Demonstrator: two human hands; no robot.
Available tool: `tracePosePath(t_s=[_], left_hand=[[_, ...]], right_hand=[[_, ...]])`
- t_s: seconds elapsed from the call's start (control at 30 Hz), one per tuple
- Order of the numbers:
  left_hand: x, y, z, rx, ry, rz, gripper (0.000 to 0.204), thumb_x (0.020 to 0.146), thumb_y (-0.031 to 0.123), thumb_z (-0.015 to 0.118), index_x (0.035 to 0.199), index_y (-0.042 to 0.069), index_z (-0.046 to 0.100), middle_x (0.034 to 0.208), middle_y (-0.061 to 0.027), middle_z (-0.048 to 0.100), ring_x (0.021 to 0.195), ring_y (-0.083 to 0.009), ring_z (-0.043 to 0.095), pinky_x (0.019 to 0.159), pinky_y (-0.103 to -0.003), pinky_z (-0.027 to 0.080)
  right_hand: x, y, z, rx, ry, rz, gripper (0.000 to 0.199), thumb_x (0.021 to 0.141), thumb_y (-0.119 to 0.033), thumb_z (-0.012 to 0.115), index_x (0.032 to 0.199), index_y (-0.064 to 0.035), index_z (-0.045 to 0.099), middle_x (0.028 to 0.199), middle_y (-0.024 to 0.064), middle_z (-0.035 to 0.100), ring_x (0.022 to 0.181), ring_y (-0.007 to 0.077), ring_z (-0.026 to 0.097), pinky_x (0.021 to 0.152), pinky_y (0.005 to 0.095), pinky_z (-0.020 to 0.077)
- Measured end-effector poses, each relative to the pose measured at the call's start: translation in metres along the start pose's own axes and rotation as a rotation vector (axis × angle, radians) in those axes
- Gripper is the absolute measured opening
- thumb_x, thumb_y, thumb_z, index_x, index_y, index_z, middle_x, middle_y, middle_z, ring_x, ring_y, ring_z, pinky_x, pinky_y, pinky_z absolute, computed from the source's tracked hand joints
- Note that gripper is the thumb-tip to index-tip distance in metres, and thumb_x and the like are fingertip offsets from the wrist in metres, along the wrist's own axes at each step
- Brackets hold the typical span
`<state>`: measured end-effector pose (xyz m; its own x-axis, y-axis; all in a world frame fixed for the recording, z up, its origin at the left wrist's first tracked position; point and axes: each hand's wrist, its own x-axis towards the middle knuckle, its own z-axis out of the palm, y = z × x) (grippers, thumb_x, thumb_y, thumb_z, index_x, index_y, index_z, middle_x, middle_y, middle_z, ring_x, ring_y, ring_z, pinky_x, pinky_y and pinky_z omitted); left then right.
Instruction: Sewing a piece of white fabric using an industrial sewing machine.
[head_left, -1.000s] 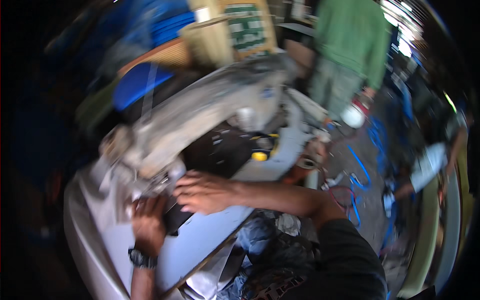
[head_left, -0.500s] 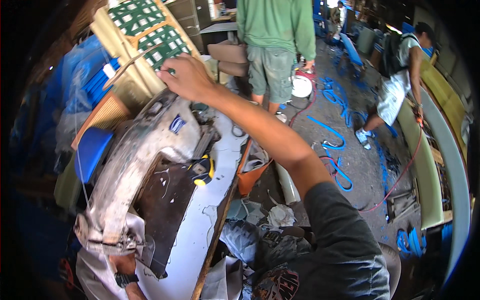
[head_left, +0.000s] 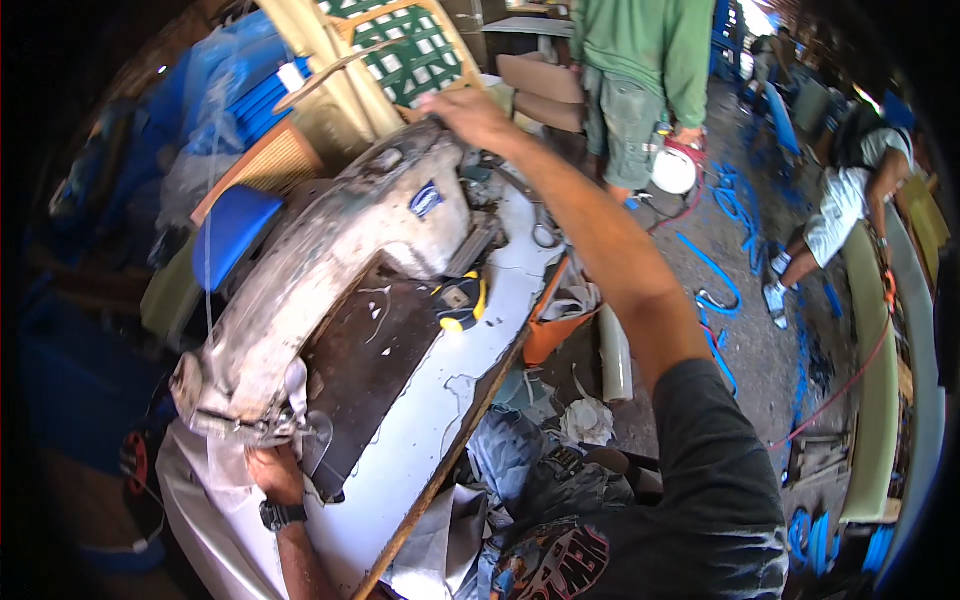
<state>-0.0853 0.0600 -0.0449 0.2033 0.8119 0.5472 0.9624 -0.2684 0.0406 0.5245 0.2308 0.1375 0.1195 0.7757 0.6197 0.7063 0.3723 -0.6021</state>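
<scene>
A worn, white sewing machine (head_left: 330, 220) with a blue badge stretches across a white, chipped table (head_left: 400, 440). At its near end, my left hand (head_left: 275, 472) is beside the presser foot and needle area (head_left: 245, 425), close to pale sheet material (head_left: 200, 500). That hand's fingertips are hidden under the machine. My right arm reaches to the machine's far end, where my right hand (head_left: 475, 118) curls its fingers over the top; whatever they grip is out of sight. A yellow and black tape measure (head_left: 462, 302) lies on the dark panel beside the machine.
An orange pouch-like holder (head_left: 550, 335) hangs at the table's right edge. Beyond stands a person in green (head_left: 640, 50); another person (head_left: 855, 200) bends at the right by long padded panels (head_left: 868, 400). Blue strips (head_left: 715, 270) and a red hose (head_left: 830, 410) lie on the floor.
The view has shifted, so the machine and table appear farther right. My right hand has come down against the machine's far end. My left hand stays by the needle area.
</scene>
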Motion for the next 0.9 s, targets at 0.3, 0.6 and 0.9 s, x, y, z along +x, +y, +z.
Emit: tracePosePath(t_s=[0.3, 0.6, 0.9], left_hand=[[0.004, 0.055, -0.039, -0.098, 0.115, -0.195, 0.018, 0.093, 0.021, 0.071, 0.101, 0.008, 0.062, 0.096, -0.0130, 0.065, 0.088, -0.0368, 0.065, 0.078, -0.049, 0.049], [0.005, 0.064, -0.035, -0.158, 0.037, -0.186, 0.021, 0.092, 0.024, 0.071, 0.099, 0.007, 0.063, 0.096, -0.0136, 0.068, 0.086, -0.0367, 0.065, 0.074, -0.047, 0.052], [0.002, 0.061, -0.047, -0.162, -0.005, -0.165, 0.021, 0.096, 0.018, 0.065, 0.104, -0.001, 0.063, 0.094, -0.0204, 0.063, 0.087, -0.0411, 0.063, 0.077, -0.052, 0.049]], right_hand=[[0.024, 0.005, -0.033, -0.404, 0.043, -0.021, 0.078, 0.099, -0.071, 0.048, 0.096, 0.0013, 0.074, 0.097, 0.0287, 0.072, 0.098, 0.0458, 0.068, 0.090, 0.0515, 0.0489], [-0.022, 0.045, -0.027, -0.463, 0.235, -0.189, 0.055, 0.108, -0.046, 0.049, 0.102, 0.0022, 0.075, 0.086, 0.0215, 0.074, 0.083, 0.0363, 0.070, 0.077, 0.0473, 0.0532], [-0.021, -0.013, -0.012, -0.159, 0.203, 0.230, 0.064, 0.103, -0.057, 0.049, 0.094, 0.0023, 0.073, 0.094, 0.0305, 0.070, 0.093, 0.0469, 0.068, 0.085, 0.0511, 0.0512]])
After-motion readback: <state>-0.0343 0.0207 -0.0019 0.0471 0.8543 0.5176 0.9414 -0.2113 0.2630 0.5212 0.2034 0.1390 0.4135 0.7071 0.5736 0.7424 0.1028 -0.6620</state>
